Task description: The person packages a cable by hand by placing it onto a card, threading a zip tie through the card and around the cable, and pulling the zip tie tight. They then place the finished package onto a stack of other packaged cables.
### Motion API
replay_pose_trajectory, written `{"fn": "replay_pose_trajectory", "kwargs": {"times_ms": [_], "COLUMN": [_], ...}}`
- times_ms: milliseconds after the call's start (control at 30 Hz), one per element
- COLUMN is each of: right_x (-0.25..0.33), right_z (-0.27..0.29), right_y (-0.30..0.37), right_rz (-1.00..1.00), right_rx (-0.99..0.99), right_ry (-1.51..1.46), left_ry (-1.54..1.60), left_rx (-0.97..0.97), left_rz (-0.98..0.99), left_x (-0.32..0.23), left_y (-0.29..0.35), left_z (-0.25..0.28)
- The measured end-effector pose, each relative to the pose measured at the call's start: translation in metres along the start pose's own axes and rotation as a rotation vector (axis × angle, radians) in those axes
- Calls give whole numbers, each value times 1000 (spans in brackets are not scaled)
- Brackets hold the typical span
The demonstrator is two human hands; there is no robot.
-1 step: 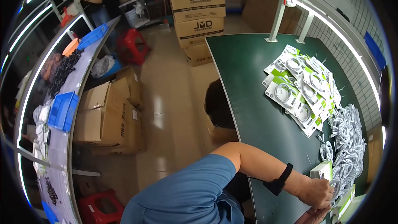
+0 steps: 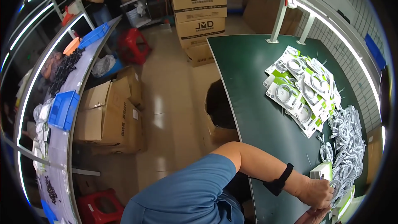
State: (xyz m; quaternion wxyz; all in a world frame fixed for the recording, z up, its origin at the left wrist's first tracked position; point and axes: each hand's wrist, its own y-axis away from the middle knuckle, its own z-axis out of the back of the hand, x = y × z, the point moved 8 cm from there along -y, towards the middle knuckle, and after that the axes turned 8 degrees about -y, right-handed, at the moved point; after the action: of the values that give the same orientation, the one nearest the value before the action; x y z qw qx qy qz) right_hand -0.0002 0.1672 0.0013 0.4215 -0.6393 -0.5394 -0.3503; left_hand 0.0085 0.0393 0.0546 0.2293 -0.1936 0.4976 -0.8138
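My left hand [image 2: 317, 193], with a black band on its wrist, is closed at the right front of the green table [image 2: 257, 99]. Its fingertips meet a coiled grey cable [image 2: 336, 190] and appear to grip it. Just below, my right hand [image 2: 314, 215] shows only in part; its fingers are hidden. A small white box or stack of cards [image 2: 321, 171] stands beside my left hand. White and green cards [image 2: 346, 205] lie just past the fingers. Many loose coiled cables [image 2: 348, 141] are heaped beyond. Farther back, cards with coiled cables on them [image 2: 304, 89] form a pile.
A metal post [image 2: 280, 14] rises from the table's far edge. An open carton [image 2: 224, 130] stands by its left side. Across the aisle are large cartons [image 2: 112, 116], red stools [image 2: 133, 46] and a bench with blue trays [image 2: 63, 110]. A person [image 2: 95, 2] stands at the far left.
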Motion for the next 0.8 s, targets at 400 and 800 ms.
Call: {"fn": "replay_pose_trajectory", "kwargs": {"times_ms": [400,800], "right_x": [-10,-5], "right_z": [-4,-34], "right_y": [6,6], "right_rz": [148,-306], "right_rx": [174,191], "right_ry": [283,-317], "left_ry": [56,96], "left_rx": [79,156], "left_rz": [0,-92], "left_x": [2,7], "left_y": [-2,5], "left_z": [23,38]}}
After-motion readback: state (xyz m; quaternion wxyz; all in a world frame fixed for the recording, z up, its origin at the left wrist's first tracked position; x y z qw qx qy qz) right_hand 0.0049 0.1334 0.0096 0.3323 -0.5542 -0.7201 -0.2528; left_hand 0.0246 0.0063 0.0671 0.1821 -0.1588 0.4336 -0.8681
